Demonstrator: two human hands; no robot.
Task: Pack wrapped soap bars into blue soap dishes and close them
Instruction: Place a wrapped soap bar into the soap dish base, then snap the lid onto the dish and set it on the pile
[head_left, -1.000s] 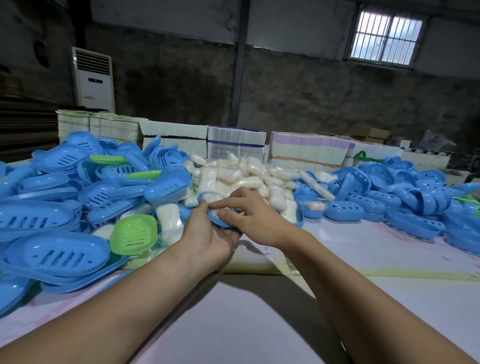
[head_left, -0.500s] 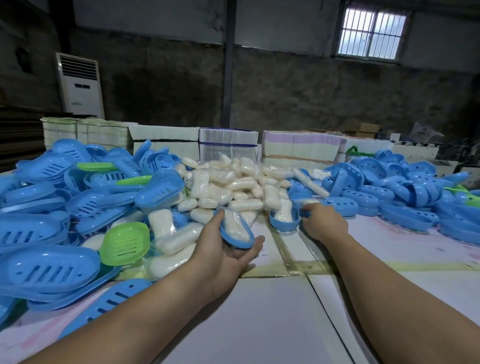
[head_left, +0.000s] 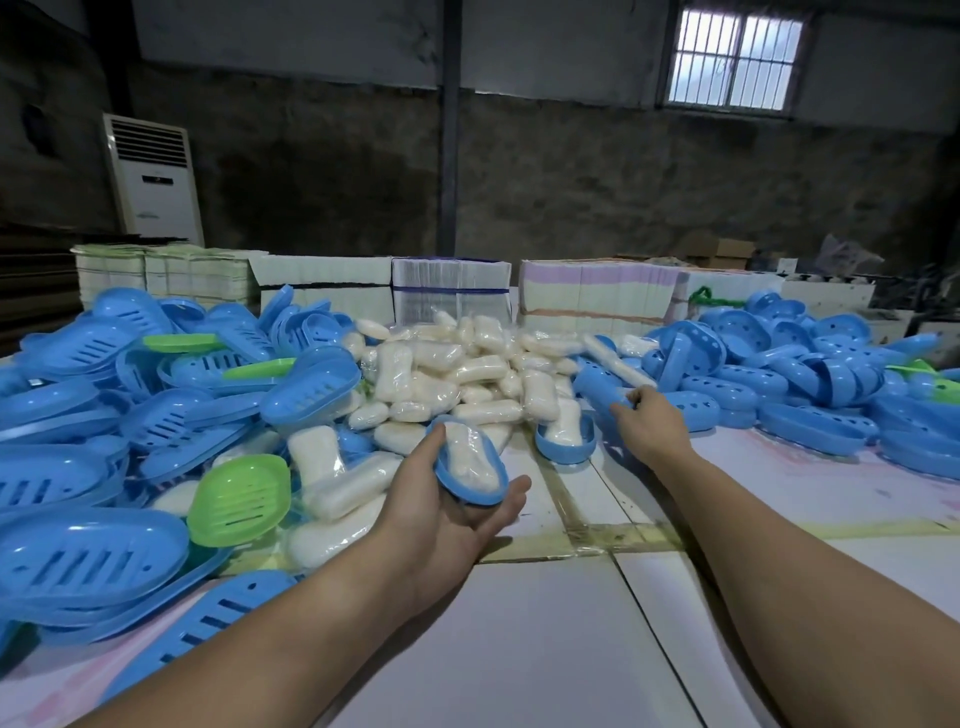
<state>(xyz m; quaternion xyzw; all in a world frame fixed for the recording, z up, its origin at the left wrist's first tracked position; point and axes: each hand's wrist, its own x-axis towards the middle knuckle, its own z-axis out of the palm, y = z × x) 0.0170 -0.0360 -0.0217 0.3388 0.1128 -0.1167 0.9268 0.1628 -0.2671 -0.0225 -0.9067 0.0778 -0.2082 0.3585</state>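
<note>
Left hand (head_left: 441, 514), palm up, cradles an open blue dish base (head_left: 470, 475) with a wrapped soap bar (head_left: 465, 457) lying inside; thumb rests on the far rim, fingers curl under. Right hand (head_left: 647, 423) grips a blue perforated lid (head_left: 597, 387) at the edge of the right-hand lid pile (head_left: 810, 379). Second filled base (head_left: 565, 439) sits uncovered on the white table (head_left: 519, 649), between the two hands. Heap of wrapped soap bars (head_left: 467, 369) just behind it. Slotted blue trays (head_left: 104, 415) piled left, one green tray (head_left: 240, 499) among them.
</note>
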